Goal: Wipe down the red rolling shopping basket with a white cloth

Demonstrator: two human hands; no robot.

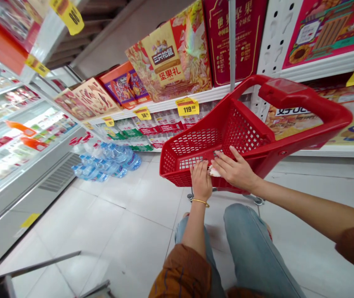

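A red plastic shopping basket on wheels (214, 140) stands on the tiled floor in front of my knees. My left hand (201, 179) rests on its near rim with the fingers curled over the edge. My right hand (235, 169) lies beside it on the same rim, fingers stretched forward. A small white cloth or tissue (214, 171) shows between the two hands, under the right palm. A gold bangle (200, 202) circles my left wrist. The basket's red handle (304, 99) arches up to the right.
Shelves with red gift boxes (170, 62) and yellow price tags (186, 106) run behind the basket. Packs of bottled water (108, 161) lie on the floor at the left. A chilled display case (12, 136) lines the left side. My jeans-clad knees (245, 240) are below.
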